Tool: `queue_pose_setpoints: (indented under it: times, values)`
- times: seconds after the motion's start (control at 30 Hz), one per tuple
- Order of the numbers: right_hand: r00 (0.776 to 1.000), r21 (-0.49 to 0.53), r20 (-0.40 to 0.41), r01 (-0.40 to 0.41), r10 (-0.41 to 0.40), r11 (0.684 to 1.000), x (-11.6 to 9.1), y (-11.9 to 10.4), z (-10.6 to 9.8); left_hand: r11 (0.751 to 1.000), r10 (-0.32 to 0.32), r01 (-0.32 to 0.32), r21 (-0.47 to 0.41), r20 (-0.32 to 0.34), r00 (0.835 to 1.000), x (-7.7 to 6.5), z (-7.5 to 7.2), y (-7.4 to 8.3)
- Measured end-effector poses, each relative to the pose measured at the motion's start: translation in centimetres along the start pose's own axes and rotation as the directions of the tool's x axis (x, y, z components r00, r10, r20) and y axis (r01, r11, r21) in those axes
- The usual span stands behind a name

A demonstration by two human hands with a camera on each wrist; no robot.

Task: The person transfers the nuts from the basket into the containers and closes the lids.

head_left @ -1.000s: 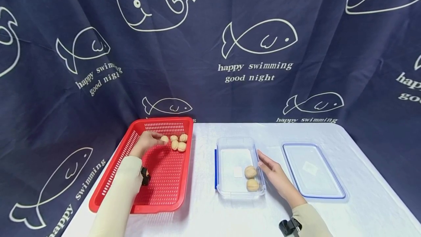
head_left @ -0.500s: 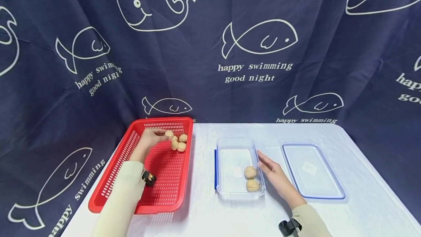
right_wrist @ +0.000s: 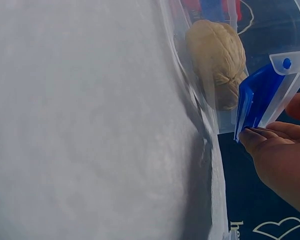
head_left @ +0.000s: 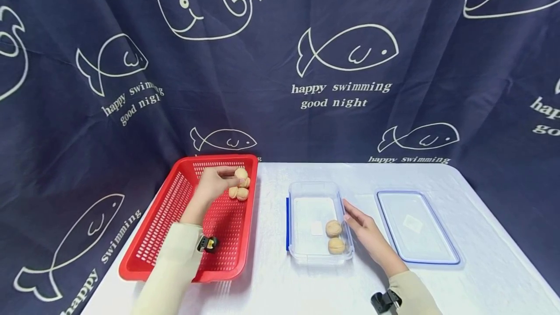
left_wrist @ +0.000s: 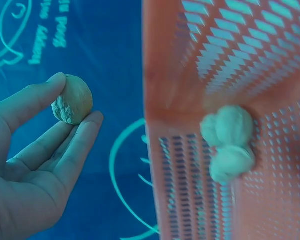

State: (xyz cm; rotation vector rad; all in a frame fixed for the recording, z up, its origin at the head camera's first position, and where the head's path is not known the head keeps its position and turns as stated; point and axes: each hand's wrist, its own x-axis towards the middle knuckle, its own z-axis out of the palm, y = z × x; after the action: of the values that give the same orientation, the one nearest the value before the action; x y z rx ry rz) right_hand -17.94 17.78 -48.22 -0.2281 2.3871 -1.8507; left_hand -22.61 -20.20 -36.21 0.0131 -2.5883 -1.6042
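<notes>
In the head view my left hand (head_left: 215,183) is over the far part of the red plastic basket (head_left: 218,277). It pinches a walnut (head_left: 240,173) between thumb and fingertips, raised above the other walnuts (head_left: 242,194) in the basket's far right corner. The left wrist view shows that walnut (left_wrist: 74,100) held apart from the rest. My right hand (head_left: 366,235) rests its extended fingers against the right side of a clear plastic food container (head_left: 319,258). In the right wrist view its fingertips touch the blue clasp (right_wrist: 260,95). Two walnuts (head_left: 336,245) lie inside the container.
A clear lid with a blue seal (head_left: 415,227) lies flat on the white-covered table (head_left: 280,286), right of the container. A dark blue curtain (head_left: 280,62) with fish drawings hangs behind the table. Black cameras are strapped to both wrists.
My left hand has moved rightward and slightly up with the walnut, from the basket's middle to over the walnuts in the corner. The right hand and the container have stayed in place.
</notes>
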Motion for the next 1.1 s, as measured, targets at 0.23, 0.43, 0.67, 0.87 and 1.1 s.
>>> queue_pose_setpoints:
  times: [0.23,0.43,0.67,0.87,1.1]
  values:
    - [1.0,-0.001,-0.001,-0.006,0.006,1.0,-0.1,0.0,-0.1,0.997,0.036,-0.035,-0.072,0.012,0.999,-1.2,1.6,1.9]
    - [1.0,-0.001,0.0,-0.004,0.004,1.0,-0.1,0.0,-0.1,0.992,0.087,-0.086,-0.088,0.009,0.996,-2.1,3.1,3.1]
    - [1.0,-0.006,-0.003,0.0,0.0,1.0,0.0,0.0,-0.1,0.985,0.141,-0.14,-0.103,0.004,0.99,-3.1,5.2,4.6]
    - [1.0,-0.005,-0.004,0.002,-0.002,1.0,0.1,0.1,-0.1,0.97,0.198,-0.187,-0.156,0.059,0.978,-4.2,7.6,5.6]
    - [1.0,-0.006,-0.008,0.008,-0.008,1.0,0.0,0.1,0.0,0.963,0.214,-0.184,-0.196,0.142,0.967,-5.4,10.7,5.5]
